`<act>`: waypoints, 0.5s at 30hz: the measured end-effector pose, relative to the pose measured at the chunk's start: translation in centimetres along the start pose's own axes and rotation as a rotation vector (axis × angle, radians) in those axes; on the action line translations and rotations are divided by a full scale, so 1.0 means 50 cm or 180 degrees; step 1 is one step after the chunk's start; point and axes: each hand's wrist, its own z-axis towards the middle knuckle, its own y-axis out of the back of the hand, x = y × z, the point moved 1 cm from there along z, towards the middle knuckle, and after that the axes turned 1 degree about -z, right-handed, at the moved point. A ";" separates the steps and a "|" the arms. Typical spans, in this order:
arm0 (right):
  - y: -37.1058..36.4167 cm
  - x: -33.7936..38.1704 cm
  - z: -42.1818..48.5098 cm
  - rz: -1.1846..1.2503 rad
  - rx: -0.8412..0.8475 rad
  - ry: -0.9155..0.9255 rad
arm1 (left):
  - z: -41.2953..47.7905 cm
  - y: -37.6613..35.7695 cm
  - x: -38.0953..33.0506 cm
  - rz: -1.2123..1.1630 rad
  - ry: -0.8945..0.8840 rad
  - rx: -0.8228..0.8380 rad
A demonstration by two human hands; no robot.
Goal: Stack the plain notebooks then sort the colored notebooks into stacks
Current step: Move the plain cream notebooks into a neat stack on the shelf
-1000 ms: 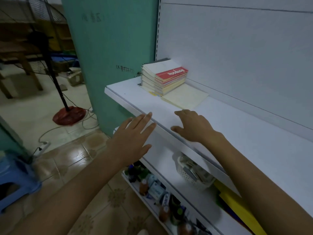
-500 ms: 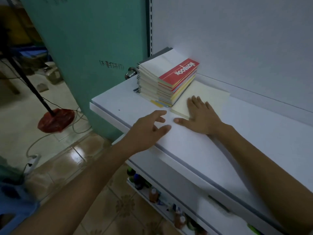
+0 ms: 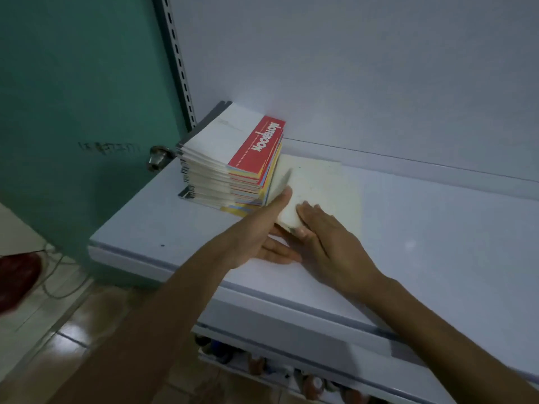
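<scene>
**A:** Hands, quick.

**B:** Left hand (image 3: 262, 240): fingers straight, lying flat on the shelf (image 3: 423, 243), tips going under the near corner of the plain notebook (image 3: 320, 182). The thumb is straight against its raised edge. I see no closed pinch, so it's wide open and prying. Right hand (image 3: 326, 237): fingers flat on the cover, pressing, thumb at the same corner. It grips nothing.

**A:** Why both on one corner?

**B:** My guess is that a thin book lying flat on a smooth board gives nothing to grab. The right pins it so it doesn't skate, and the left gets underneath. The corner looks lifted, but it's blurred.

**A:** Where is the notebook relative to the hands?

**B:** Cream cover, under the right fingers and just right of the left thumb. It runs away from the fingertips toward the back panel (image 3: 379, 83).

**A:** Colored ones?

**B:** The colored stack (image 3: 230, 167) is just beyond the left thumb and to its left. It's touching the plain one or nearly so, I can't tell which. There's a red "Notebook" band on top and mixed edge colors below. Neither hand is on it, and it's unsorted.

**A:** Why is it so far back?

**B:** Probably parked against the panel to leave bare shelf on the right hand's side for new stacks.

**A:** Stage?

**B:** Early, I'd say: they're picking up the plain one, and sorting hasn't begun.

**A:** Risk?

**B:** The left thumb is close to the stack's near corner, so a leftward sweep could shove it.
</scene>
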 end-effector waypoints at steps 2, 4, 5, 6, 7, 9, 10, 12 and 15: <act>-0.030 0.000 -0.024 -0.0450 -0.0129 0.0279 | 0.006 -0.015 0.003 0.0284 -0.0093 0.0257; -0.035 -0.010 -0.031 -0.0490 -0.0103 0.0307 | 0.015 -0.019 0.010 0.0580 -0.0450 0.0237; -0.027 -0.015 -0.027 -0.0238 -0.0012 0.0254 | 0.017 -0.016 0.012 0.0610 -0.0664 0.0185; -0.015 -0.015 -0.021 0.0186 0.0018 0.0168 | 0.017 -0.008 0.015 0.0596 -0.0864 0.0124; -0.001 -0.013 -0.013 0.0695 -0.0091 0.0046 | 0.014 0.002 0.017 0.0564 -0.1046 0.0060; 0.027 -0.019 0.007 0.1417 -0.0787 -0.0289 | 0.002 0.032 0.022 0.0565 -0.1387 -0.0085; 0.039 -0.023 0.021 0.1395 -0.1167 -0.0450 | -0.004 0.050 0.025 0.0586 -0.1560 -0.0165; 0.050 -0.025 0.054 0.1017 -0.1477 -0.0579 | -0.014 0.090 0.031 0.0521 -0.1821 -0.0300; 0.039 -0.026 0.118 0.0583 -0.1242 -0.0758 | -0.021 0.147 0.043 0.0187 -0.1905 -0.0456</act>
